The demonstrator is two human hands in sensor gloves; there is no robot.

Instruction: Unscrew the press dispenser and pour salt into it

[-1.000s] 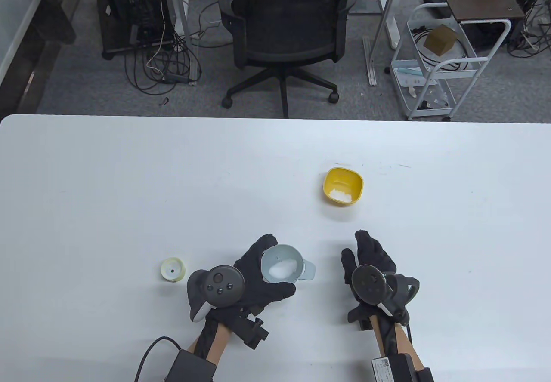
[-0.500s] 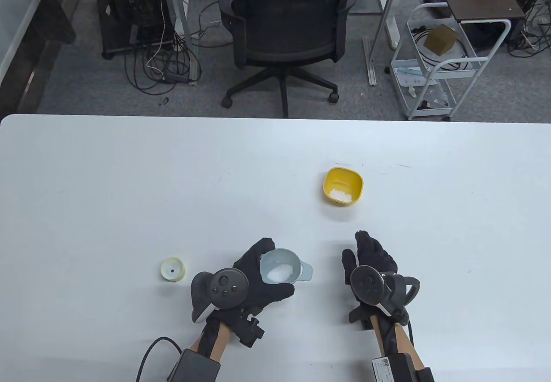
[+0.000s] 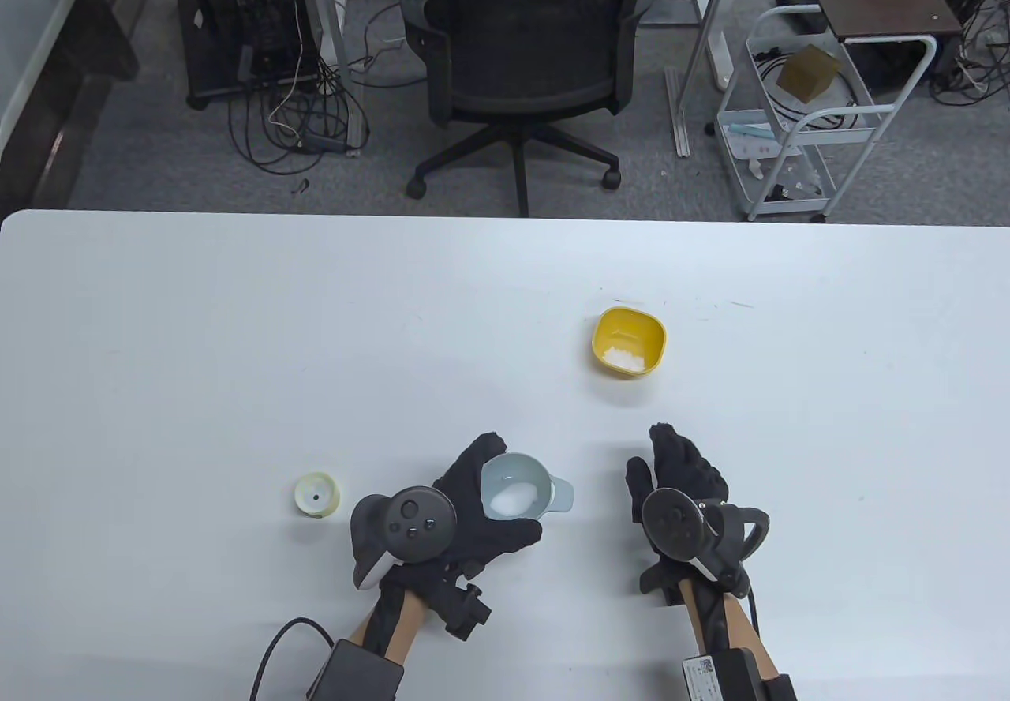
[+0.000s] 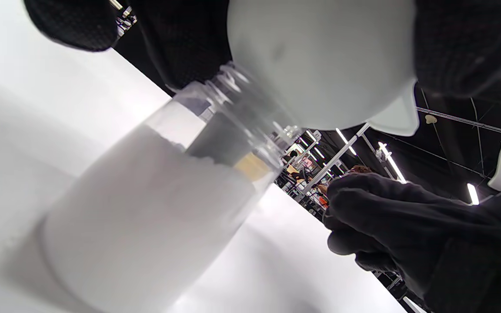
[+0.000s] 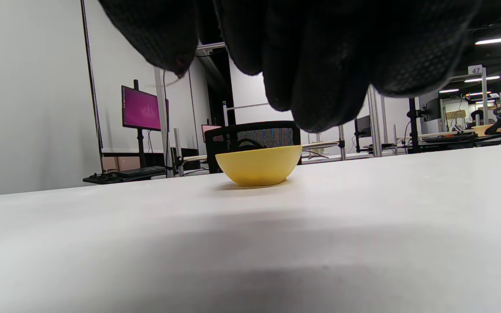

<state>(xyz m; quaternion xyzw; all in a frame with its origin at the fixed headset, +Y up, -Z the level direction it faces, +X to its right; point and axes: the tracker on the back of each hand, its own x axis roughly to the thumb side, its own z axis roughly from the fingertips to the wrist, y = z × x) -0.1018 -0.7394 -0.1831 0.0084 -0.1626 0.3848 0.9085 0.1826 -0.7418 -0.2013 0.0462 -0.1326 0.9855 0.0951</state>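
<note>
My left hand (image 3: 509, 489) grips a pale grey funnel (image 3: 522, 462) that sits in the neck of the clear dispenser bottle. White salt lies in the funnel. In the left wrist view the bottle (image 4: 146, 217) stands on the table, more than half full of salt, with the funnel (image 4: 320, 65) on its threaded neck and my fingers (image 4: 463, 43) around it. The pale yellow dispenser cap (image 3: 317, 493) lies to the left. A yellow bowl (image 3: 629, 342) with a little salt stands further back; it also shows in the right wrist view (image 5: 257, 165). My right hand (image 3: 651, 452) rests open and empty on the table.
The white table (image 3: 237, 338) ends at its far edge in front of an office chair (image 3: 521, 61). A white cart (image 3: 797, 117) stands at the back right. My right hand also shows in the left wrist view (image 4: 407, 226).
My left hand has shifted slightly on the funnel, and the salt pile in the funnel looks a little smaller. The right hand has not moved.
</note>
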